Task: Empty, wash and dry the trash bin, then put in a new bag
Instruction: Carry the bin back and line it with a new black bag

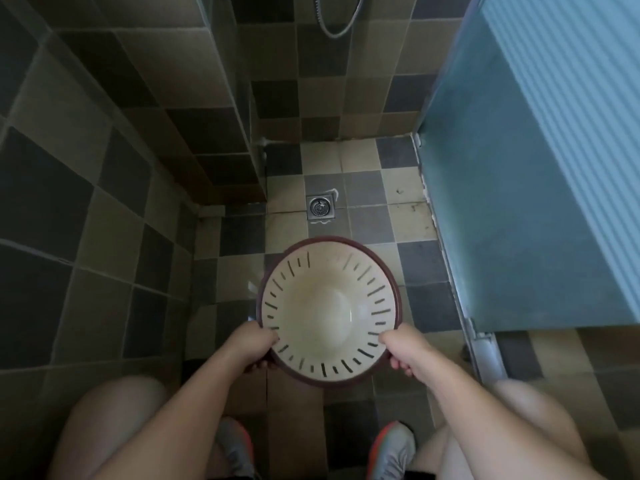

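I hold a round trash bin [329, 306] upright over the tiled floor, seen from straight above. It is cream inside with dark slots around its wall and a dark red rim. Nothing lies in it, and its bottom looks stained. My left hand [256, 344] grips the rim at the near left, thumb inside. My right hand [401, 351] grips the rim at the near right in the same way.
A square metal floor drain [320, 206] sits in the floor just beyond the bin. Tiled walls [138, 133] close in on the left and at the back. A frosted glass door [512, 202] stands on the right. A shower hose [337, 26] hangs at the top. My shoes [391, 448] are below the bin.
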